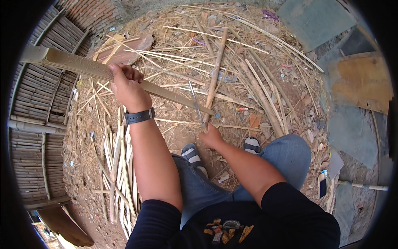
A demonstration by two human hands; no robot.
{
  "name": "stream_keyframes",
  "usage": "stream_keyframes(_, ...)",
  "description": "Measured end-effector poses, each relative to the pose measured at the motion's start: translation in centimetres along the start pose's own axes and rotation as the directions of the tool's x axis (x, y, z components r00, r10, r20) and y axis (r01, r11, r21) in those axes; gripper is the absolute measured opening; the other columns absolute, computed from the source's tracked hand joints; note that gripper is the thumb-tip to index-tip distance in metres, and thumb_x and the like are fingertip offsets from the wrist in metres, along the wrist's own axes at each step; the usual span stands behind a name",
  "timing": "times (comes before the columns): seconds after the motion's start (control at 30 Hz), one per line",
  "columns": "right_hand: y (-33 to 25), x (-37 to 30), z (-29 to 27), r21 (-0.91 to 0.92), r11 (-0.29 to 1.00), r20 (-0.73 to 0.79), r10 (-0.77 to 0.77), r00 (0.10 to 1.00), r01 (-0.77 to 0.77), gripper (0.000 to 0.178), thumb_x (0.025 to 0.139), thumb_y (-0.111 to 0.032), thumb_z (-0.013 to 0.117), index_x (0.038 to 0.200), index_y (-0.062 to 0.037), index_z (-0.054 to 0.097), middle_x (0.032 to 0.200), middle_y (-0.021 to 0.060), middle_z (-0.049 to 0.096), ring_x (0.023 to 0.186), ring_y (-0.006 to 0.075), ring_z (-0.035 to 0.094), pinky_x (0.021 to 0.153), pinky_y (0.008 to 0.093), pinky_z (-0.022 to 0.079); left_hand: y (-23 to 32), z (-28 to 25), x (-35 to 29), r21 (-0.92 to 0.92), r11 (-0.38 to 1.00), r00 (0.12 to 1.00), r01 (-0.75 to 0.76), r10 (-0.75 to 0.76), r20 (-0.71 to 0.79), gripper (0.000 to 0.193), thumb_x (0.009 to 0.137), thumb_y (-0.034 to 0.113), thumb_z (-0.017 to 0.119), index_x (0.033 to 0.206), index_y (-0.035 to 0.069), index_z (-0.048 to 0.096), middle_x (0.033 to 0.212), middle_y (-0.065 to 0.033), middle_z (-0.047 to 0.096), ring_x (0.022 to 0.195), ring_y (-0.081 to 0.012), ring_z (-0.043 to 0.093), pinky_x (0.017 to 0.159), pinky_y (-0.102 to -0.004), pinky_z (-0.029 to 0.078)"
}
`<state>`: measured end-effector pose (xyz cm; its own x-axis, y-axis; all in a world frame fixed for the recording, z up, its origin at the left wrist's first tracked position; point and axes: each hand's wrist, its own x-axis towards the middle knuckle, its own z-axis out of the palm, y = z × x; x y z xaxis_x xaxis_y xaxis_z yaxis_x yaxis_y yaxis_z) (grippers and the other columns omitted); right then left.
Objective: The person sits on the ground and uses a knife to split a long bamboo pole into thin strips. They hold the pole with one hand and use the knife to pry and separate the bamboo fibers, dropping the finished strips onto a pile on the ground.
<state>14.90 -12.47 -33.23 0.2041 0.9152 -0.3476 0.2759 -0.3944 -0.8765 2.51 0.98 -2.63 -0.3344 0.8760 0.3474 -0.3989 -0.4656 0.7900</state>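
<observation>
The left hand [129, 89] curls its fingers around a long, pale, split bamboo strip [93, 69], likely to keep it steady above the brown dirt ground [170, 135]. The right hand [212, 136] closes its fingers on a thin grey metal knife [193, 93] that crosses the strip

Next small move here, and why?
I'd probably settle the knife blade against the bamboo strip near its lower end. The left hand grips the strip partway along, and the right hand has the knife with its blade crossing the strip in this view. Whether blade and strip already touch, I can't tell.
</observation>
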Motion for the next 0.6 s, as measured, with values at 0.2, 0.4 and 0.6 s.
stream_keyframes(0.2, 0.0, -0.5, -0.3, 0.009, 0.999, -0.056, -0.032, 0.998, 0.033, 0.051, 0.075, -0.025, 0.067, 0.118, 0.0009, 0.056, 0.099, 0.0273, 0.067, 0.096, 0.0431, 0.065, 0.085, 0.0476, 0.051, -0.6, 1.2, -1.0, -0.027, 0.999, 0.995, 0.044, -0.042, 0.095, 0.038, 0.102, 0.043, 0.048, 0.081, 0.011, 0.046, 0.065, 0.002, 0.033, 0.057, -0.0107, 0.028, 0.055, -0.0269, 0.026)
stream_keyframes(0.4, -3.8, -2.0, -2.2, -0.039, 0.999, -0.026, -0.011, 1.0, 0.01, 0.049, 0.076, -0.025, 0.067, 0.115, 0.0009, 0.057, 0.097, 0.0275, 0.066, 0.095, 0.0426, 0.065, 0.083, 0.0471, 0.051, -0.6, 1.0, -1.0, -0.003, 1.0, 0.998, 0.028, -0.028, 0.062, 0.038, 0.103, 0.042, 0.047, 0.081, 0.01, 0.046, 0.066, 0.0016, 0.034, 0.057, -0.0111, 0.029, 0.055, -0.0272, 0.027)
stream_keyframes(0.6, -2.5, -1.2, -0.6, -0.061, 0.989, -0.143, -0.146, 0.979, 0.138, 0.05, 0.075, -0.025, 0.069, 0.119, -0.0023, 0.058, 0.098, 0.0269, 0.067, 0.096, 0.0408, 0.065, 0.083, 0.0459, 0.051, -0.8, 1.1, -0.9, -0.013, 0.999, 0.996, 0.034, -0.033, 0.077, 0.039, 0.103, 0.042, 0.047, 0.08, 0.011, 0.045, 0.065, 0.0019, 0.032, 0.057, -0.0113, 0.029, 0.055, -0.0276, 0.027)
